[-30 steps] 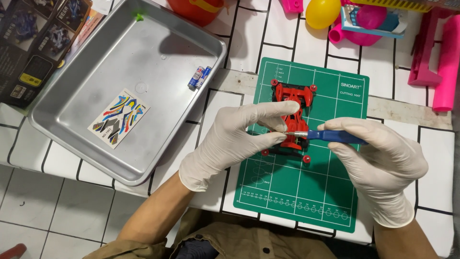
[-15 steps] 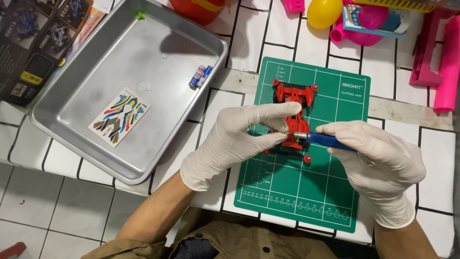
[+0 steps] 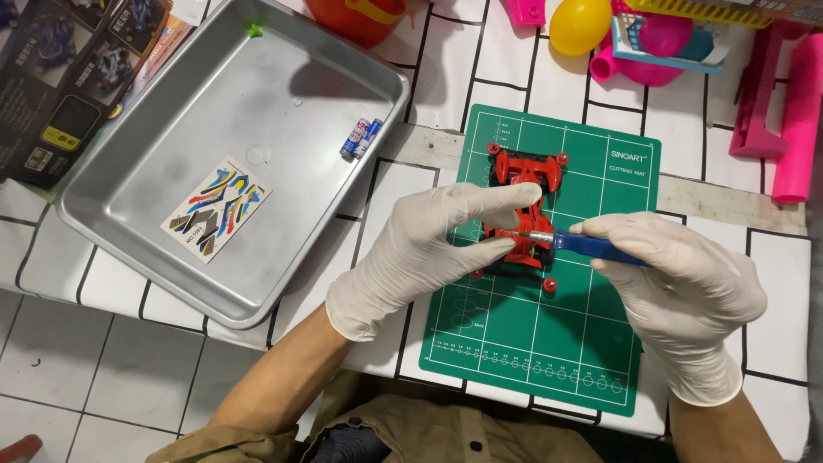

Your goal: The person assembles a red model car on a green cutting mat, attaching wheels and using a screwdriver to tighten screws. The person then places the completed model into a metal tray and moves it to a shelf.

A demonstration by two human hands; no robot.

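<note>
We steady the red toy car chassis (image 3: 519,214) at mat centre, left hand (image 3: 429,249) fingers pinching it, right hand (image 3: 677,287) clamped on the blue screwdriver (image 3: 591,249). Decal sheet (image 3: 216,208) and batteries (image 3: 360,137), at ten o'clock, lie unused.

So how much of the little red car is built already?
The red toy car chassis on the green cutting mat already has small rollers at its corners. Right now the left hand steadies it while the right hand works a blue-handled screwdriver into its middle. Unused so far: the sticker sheet and two small batteries lying in the metal tray.
</note>
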